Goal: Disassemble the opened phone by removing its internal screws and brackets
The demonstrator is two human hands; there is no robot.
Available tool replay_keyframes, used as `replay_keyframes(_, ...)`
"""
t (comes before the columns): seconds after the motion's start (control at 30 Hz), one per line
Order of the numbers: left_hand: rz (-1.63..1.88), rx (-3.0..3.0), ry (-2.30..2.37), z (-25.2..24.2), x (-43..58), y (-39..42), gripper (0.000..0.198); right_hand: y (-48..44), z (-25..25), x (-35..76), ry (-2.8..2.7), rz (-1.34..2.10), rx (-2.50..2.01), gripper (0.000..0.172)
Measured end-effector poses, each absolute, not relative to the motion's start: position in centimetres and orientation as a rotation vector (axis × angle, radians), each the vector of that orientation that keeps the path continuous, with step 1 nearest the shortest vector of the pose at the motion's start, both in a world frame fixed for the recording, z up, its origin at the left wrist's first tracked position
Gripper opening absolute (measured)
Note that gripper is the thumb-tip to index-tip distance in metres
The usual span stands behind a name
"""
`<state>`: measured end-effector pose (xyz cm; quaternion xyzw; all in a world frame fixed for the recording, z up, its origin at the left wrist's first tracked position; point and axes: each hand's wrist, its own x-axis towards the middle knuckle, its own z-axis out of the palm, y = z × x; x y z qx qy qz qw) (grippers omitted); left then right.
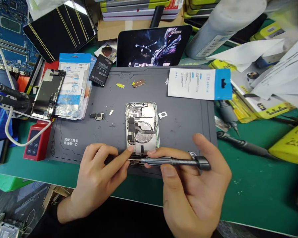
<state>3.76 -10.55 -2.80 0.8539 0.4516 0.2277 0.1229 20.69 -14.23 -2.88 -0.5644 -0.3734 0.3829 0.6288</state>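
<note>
An opened phone body (147, 125) lies upright on the grey mat (109, 132), its inner parts, a round coil and a flex cable showing. In my right hand (191, 188) is a grey screwdriver (173, 161), held nearly level, its thin tip pointing left over the phone's bottom end. The fingers of my left hand (101, 168) are drawn together at the phone's lower left edge, by the screwdriver tip; whatever they may pinch is too small to make out. Left of the phone sit a small dark module (97, 116) and a tiny light piece (111, 112).
A phone screen assembly (48, 94), a packet (73, 89) and a black battery (101, 70) lie at the left. Behind stands a lit tablet (154, 46). At the right are a white-and-blue packet (193, 83), a bottle (223, 28) and another screwdriver (245, 144). A red box (37, 140) sits front left.
</note>
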Motion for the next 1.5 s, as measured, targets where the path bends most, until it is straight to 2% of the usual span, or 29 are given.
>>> replay_keyframes(1.5, 0.696, 2.515, 1.279, -3.24, 3.44, -10.59, 0.038, -14.65, -3.46, 20.96, -0.841, 0.943, -1.236, 0.053)
